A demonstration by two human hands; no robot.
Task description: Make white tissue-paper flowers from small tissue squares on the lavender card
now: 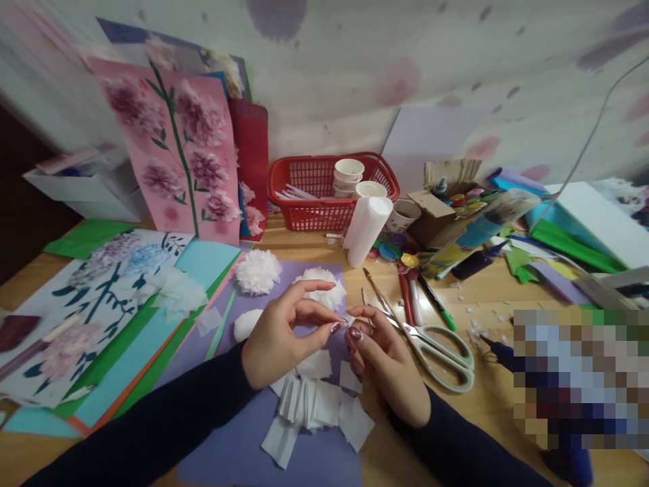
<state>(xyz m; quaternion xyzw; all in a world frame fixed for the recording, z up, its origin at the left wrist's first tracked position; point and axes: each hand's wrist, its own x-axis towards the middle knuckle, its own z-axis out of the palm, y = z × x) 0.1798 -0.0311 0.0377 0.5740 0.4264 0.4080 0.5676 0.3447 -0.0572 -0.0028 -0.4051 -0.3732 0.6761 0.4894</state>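
Fingertips of my left hand (291, 331) and my right hand (388, 358) meet over a purple sheet (213, 450), pinching a small piece of white tissue paper (348, 319) between them. Most of that piece is hidden by the fingers. Below the hands lies a loose pile of white tissue paper pieces (309, 402), some of them folded. Behind my left hand sit two fluffy white paper pompoms, the left pompom (257, 272) in full view and the right pompom (324, 292) partly covered. A smooth white ball (247, 325) shows beside my left wrist.
Scissors (446, 355) lie right of my right hand, near brushes and a green-tipped pen (436, 301). A white roll (368, 230) stands before a red basket (314, 213) of cups. Flower pictures (172, 149) and coloured sheets fill the left; a glue gun (499, 352) lies right.
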